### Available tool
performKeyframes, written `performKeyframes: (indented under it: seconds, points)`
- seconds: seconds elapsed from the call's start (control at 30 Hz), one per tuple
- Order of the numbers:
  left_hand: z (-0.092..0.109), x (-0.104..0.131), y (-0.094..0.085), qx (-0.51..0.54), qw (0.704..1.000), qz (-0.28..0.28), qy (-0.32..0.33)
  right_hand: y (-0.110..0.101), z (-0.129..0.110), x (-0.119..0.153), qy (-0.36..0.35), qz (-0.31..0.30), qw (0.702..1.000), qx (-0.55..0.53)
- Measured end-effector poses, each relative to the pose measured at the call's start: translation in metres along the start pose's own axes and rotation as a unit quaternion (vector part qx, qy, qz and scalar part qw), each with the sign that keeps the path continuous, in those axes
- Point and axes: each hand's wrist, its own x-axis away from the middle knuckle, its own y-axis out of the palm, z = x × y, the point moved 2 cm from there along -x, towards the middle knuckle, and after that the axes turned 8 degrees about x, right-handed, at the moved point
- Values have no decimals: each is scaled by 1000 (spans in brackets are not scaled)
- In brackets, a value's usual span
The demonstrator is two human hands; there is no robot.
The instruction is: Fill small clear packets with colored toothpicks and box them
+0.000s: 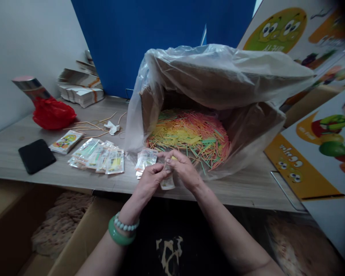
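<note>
1. So the clear packet (pixel 168 183) is right in the grip: left hand (pixel 153 178) pinched on its near side, right hand (pixel 184 168) closed at the top end. There's a yellow bit (pixel 174 157) up there too; can't tell if it's inside or just pinched alongside.
2. Handling-wise, I'd guess next to no weight, floppy and kinda slippery like thin plastic film. Best hold is probably a light pinch on the edges, since squeezing the middle might crumple it.
3. The small packet stack (pixel 146 159) sits just beyond the left hand, close enough to get nudged. Further left of the grip there's a spread of packets (pixel 97 155).
4. Straight past the grip: a heap of thin coloured sticks (pixel 189 134) in a tipped carton (pixel 149 111). They look light and snappable, so go easy.
5. Main nuisance IMO is the plastic liner (pixel 241 161), bunched around the carton mouth, just past and right of the right hand.
6. Black flat case (pixel 36 155) is way left, out of the way.
</note>
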Motion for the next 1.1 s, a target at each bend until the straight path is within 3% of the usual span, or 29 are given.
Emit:
performKeyframes:
  seconds: [0.1, 0.23, 0.4, 0.53, 0.63, 0.73, 0.83, 0.9, 1.0, 1.07, 1.1]
  points:
    - [0, -3, 0, 26, 1000, -7, 6, -6, -3, 0, -21, -50, 998, 43]
    - [0, -7, -7, 113, 994, 5, 0, -17, 9, 2, -18, -5, 998, 52]
    - [-1, -7, -12, 123, 992, 20, 24, -16, 34, 7, 49, 26, 989, 138]
    - [1, -1, -9, 105, 994, 22, 17, -6, 29, 9, -19, 38, 983, 178]
    - [10, 5, -11, 63, 995, 25, 67, 5, 23, 8, -37, 5, 983, 181]
    - [25, 9, -29, 11, 988, 74, 137, 14, 22, 5, -25, -27, 983, 180]
    - [40, 4, -68, -93, 967, 166, 169, 17, 23, -5, 44, 40, 967, 246]
    - [49, -5, -98, -255, 915, 230, 213, 20, 25, -16, 108, 91, 933, 330]
    - [53, -19, -129, -561, 754, 277, 203, 34, 31, -35, 188, 89, 885, 417]
    - [52, -26, -138, -684, 651, 288, 162, 46, 38, -46, 179, 85, 877, 437]
    - [51, -27, -140, -716, 615, 295, 146, 50, 42, -50, 167, 87, 878, 441]
